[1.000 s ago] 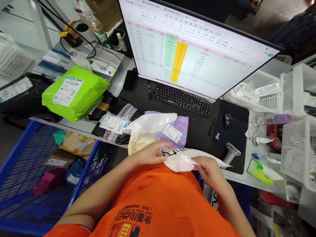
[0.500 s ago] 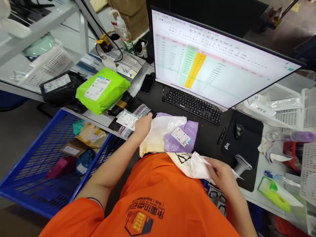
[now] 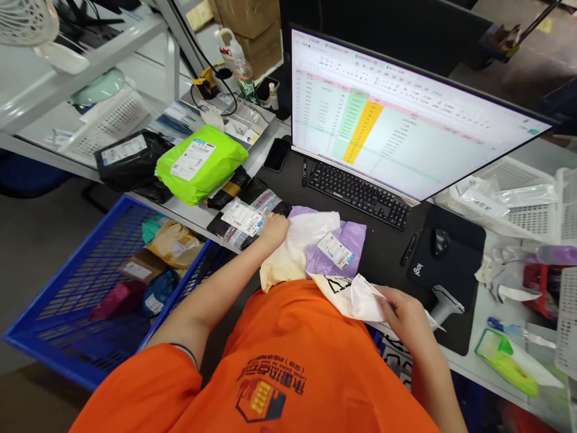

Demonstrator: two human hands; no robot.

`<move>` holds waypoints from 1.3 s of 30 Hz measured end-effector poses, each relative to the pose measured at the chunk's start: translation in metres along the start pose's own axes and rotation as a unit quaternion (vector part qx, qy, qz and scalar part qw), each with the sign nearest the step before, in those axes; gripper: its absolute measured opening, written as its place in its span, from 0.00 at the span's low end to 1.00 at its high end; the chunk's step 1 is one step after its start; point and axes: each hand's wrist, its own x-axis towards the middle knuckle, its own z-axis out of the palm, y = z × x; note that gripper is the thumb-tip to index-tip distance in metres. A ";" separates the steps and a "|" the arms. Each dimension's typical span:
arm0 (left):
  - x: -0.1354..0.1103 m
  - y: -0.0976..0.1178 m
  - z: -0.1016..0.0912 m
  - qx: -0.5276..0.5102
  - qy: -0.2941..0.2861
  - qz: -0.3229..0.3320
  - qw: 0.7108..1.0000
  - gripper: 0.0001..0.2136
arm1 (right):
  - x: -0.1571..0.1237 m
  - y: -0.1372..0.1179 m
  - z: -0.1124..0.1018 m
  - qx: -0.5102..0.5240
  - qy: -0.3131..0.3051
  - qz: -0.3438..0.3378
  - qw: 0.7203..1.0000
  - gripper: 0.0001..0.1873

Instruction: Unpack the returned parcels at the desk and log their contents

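My left hand [image 3: 274, 231] has its fingers curled at the right edge of a black parcel [image 3: 259, 191] with a white shipping label, close beside a white-and-cream plastic mailer [image 3: 297, 246]. A purple mailer [image 3: 357, 233] with a label lies partly under the white one. My right hand [image 3: 401, 310] pinches a white plastic piece [image 3: 366, 300] at the desk's front edge. It adjoins a cream bag [image 3: 333, 287] with black letters, partly hidden by the orange shirt. Whether the two are one bag, I cannot tell.
To the left are a bright green parcel [image 3: 201, 162], another black parcel [image 3: 130, 157] and a blue crate [image 3: 81, 288] holding several parcels. Behind stand a monitor [image 3: 415, 114] and keyboard [image 3: 360, 193]. A mouse [image 3: 440, 242] and barcode scanner [image 3: 446, 305] lie at right.
The view has shifted slightly, so things appear a little further right. Both hands keep nearly the same places beside the parcels.
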 end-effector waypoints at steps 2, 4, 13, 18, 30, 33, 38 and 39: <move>-0.002 -0.011 -0.020 -0.006 0.022 -0.002 1.000 0.10 | -0.002 0.001 0.002 0.004 0.005 0.005 1.000 0.18; -0.005 -0.025 -0.047 -0.039 0.083 -0.002 0.996 0.10 | -0.003 0.001 0.003 0.006 0.012 0.007 1.000 0.18; -0.041 -0.069 -0.135 -0.281 0.352 -0.090 0.888 0.11 | 0.027 -0.013 0.012 -0.006 0.103 0.011 0.995 0.19; -0.048 -0.051 -0.127 -0.382 0.312 -0.050 0.868 0.13 | 0.087 -0.029 0.028 -0.088 0.173 -0.005 0.981 0.26; -0.066 -0.044 -0.130 -0.497 0.248 -0.017 0.831 0.16 | 0.107 0.017 0.117 -0.128 0.125 -0.004 0.984 0.27; -0.069 -0.043 -0.130 -0.502 0.243 -0.004 0.830 0.16 | 0.082 0.027 0.126 -0.139 0.149 0.013 0.979 0.27; -0.068 -0.028 -0.138 -0.558 0.202 0.036 0.804 0.17 | 0.060 0.046 0.151 -0.190 0.073 0.007 0.979 0.30; -0.068 -0.025 -0.140 -0.569 0.192 0.047 0.798 0.17 | 0.060 0.048 0.154 -0.201 0.072 0.006 0.977 0.31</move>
